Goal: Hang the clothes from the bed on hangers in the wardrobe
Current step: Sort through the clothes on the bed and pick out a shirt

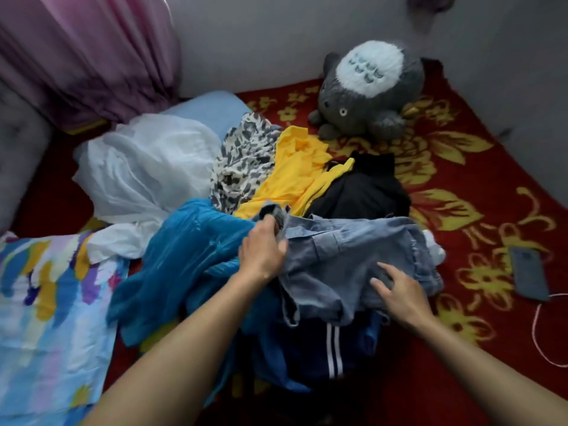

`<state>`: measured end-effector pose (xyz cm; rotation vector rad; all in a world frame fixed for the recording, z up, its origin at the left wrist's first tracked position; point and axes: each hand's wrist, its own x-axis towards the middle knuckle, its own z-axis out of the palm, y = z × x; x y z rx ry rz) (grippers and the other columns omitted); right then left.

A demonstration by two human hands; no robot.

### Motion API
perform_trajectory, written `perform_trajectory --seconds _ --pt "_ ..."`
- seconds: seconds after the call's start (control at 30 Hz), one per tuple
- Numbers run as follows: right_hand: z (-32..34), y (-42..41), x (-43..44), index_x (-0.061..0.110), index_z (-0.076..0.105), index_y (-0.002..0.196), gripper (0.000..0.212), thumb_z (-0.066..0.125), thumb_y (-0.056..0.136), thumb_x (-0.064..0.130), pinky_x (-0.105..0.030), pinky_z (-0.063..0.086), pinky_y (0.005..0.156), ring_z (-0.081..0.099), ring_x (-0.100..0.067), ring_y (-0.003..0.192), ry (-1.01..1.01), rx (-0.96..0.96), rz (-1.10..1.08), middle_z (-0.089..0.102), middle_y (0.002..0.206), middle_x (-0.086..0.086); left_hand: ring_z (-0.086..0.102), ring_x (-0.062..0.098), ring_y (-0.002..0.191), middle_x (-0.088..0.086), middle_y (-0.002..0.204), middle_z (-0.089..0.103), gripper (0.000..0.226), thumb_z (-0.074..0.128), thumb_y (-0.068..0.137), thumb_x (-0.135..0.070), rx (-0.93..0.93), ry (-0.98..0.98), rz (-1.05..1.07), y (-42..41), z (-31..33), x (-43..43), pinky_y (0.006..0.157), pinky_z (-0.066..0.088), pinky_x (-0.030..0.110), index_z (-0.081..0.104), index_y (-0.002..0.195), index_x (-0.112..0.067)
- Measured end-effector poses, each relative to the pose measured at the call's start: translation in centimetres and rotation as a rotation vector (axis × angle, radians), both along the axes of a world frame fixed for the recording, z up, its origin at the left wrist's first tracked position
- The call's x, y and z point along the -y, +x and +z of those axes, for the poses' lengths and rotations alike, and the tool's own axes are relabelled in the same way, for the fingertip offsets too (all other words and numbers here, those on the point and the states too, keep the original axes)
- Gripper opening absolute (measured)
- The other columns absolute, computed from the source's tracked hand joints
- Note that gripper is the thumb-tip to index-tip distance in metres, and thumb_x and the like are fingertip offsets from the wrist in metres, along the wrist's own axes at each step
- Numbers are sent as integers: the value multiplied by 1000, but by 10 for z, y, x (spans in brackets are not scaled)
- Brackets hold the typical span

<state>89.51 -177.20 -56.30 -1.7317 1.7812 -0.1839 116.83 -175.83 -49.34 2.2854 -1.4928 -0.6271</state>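
While left hand (262,250) grips, crumpled denim shirt (347,250)

Grey walls (276,41) meet in a corner behind a red blanket (479,121) (yellow flowers); pink curtain (92,56) hangs left.

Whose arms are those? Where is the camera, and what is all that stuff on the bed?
Those arms belong to a person, not a machine. The camera sits on the person's head and looks down, so you see what they see. There is only this one picture.

On the red bed lies a heap of clothes: a yellow top, a black top, a blue garment and a denim shirt on top. A plush toy sits at the back, and a phone lies on the right.

The left hand holds the denim shirt near its collar, fingers curled round the cloth. The right hand rests on the same shirt; I can't tell whether it pinches it.
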Motion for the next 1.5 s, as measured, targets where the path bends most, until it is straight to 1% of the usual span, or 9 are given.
perform_trajectory --seconds 0.23,0.4,0.5,0.6,0.8,0.97,1.07,1.17,1.5 --pt "-13 -46 9 24 65 121 34 64 89 36 -34 49 90 64 -20 109 35 -36 117 70 114 -1 52 37 98 12 106 47 19 50 87 -13 -134 24 267 -29 -76 -31 82 38 40 45 106 -12" --pt "-5 37 1 31 52 132 52 66 84 45 -39 51 90 61 -18 113 -88 201 244 62 125 4 43 31 122 7 137 29 90 67 77 -38 131 408 16 9 -94 -70 91 44 44 13 149 -35" --pt "-3 98 0 37 25 147 87 71 75 56 -42 49 94 52 -21 121 -40 171 262 45 140 3 54 31 109 7 122 49 67 58 84 -30 269 498 -192 14 -113 -77 86 46 41 28 143 -35" --pt "-22 127 10 28 39 138 63 66 82 31 -40 48 90 58 -33 113 9 143 164 58 125 -10 59 34 103 10 110 62 25 49 87 -16 397 431 -129 41 -119 -83 81 46 40 56 110 -18" --pt "-31 119 3 26 55 122 43 62 80 19 -39 47 90 58 -29 110 -11 140 -43 64 118 -4 48 30 119 9 126 54 31 50 91 -29 665 770 95 160 -89 -123 93 42 41 56 120 -19" --pt "-19 139 -20 21 52 133 51 61 83 16 -45 35 100 39 -26 132 -653 116 89 44 143 -5 56 36 101 16 106 60 32 64 81 -27 159 48 221 138 -102 -60 82 46 42 62 106 -8" --pt "-45 145 -8 23 44 143 54 48 90 33 -48 22 112 22 -27 145 -663 -75 264 29 156 -11 60 26 110 8 123 62 86 80 59 -58 -461 135 461 128 -138 -33 98 47 41 54 127 -12" --pt "-88 133 16 28 31 150 61 35 93 48 -51 22 116 14 -24 148 -482 -238 363 16 161 -7 66 19 98 5 113 69 67 83 66 -43 -878 107 631 121 -169 -33 92 52 33 63 119 -7" --pt "-61 89 46 35 22 152 69 32 89 64 -41 23 116 17 -18 147 -191 48 162 15 161 0 71 23 76 10 82 74 25 81 70 -20 -799 -33 375 85 -21 10 66 59 32 70 86 -3"
